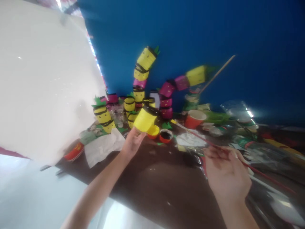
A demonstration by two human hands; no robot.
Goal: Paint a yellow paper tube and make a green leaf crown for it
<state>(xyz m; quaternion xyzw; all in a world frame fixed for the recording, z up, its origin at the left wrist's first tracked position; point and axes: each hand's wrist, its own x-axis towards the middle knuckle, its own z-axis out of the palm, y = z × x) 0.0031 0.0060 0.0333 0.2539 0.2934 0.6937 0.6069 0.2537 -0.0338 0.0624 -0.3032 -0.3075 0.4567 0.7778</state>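
A person's left hand (132,143) grips a yellow cylinder (144,120) by its lower end above the counter (154,171), fingers closed on it. The cylinder leans, its long axis rising from lower left to upper right, with its black end (151,111) up and away from the hand.

At right, the other hand (227,175), half curled with the palm turned up, holds a red brush (209,142) between thumb and fingers. The brush slants across the view, its yellow tip pointing forward and left toward the cylinder but apart from it, its handle running back to the lower right.

Near the cylinder sit a yellow pot (153,131) and, just beside it, a black-filled pot (166,136). A red cup (194,121) stands farther right, near a crumpled white tissue (190,139). Behind, banded yellow and pink stacks (139,83) curve upward before a blue wall (190,31). Motion blur hides finer detail.
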